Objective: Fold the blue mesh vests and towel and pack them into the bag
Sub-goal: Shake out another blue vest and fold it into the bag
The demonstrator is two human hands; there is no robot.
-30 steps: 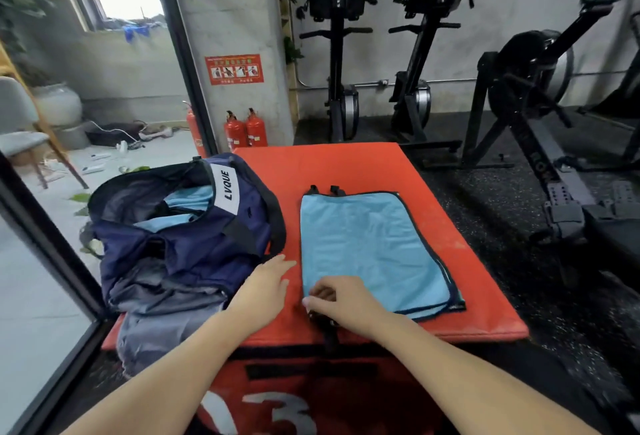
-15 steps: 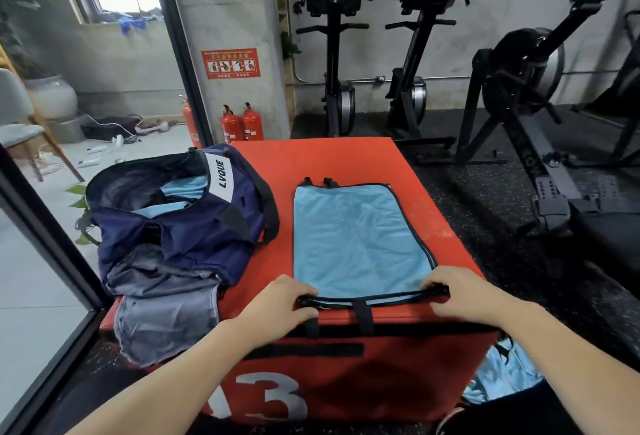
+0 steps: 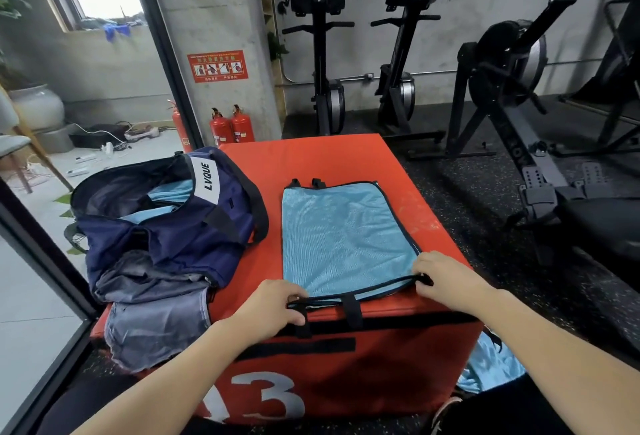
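Note:
A light blue mesh vest (image 3: 343, 237) with black trim lies flat on the red box (image 3: 311, 154). My left hand (image 3: 273, 306) pinches the vest's near left corner. My right hand (image 3: 440, 279) pinches its near right corner, lifting the near edge slightly. To the left sits the open navy bag (image 3: 173, 227) marked LVQUE, with light blue fabric (image 3: 169, 192) inside it. A grey cloth (image 3: 152, 313) lies under the bag's near side and hangs over the box edge. More light blue fabric (image 3: 491, 365) lies low at the box's right side.
Rowing machines (image 3: 519, 88) stand on the black floor to the right and behind. Two red fire extinguishers (image 3: 230, 126) stand by a concrete pillar past the box. A glass partition frame (image 3: 45, 251) runs along the left.
My hands moved apart from the vest's near left end to its two near corners and took hold of the black-trimmed edge. The edge is now raised a little.

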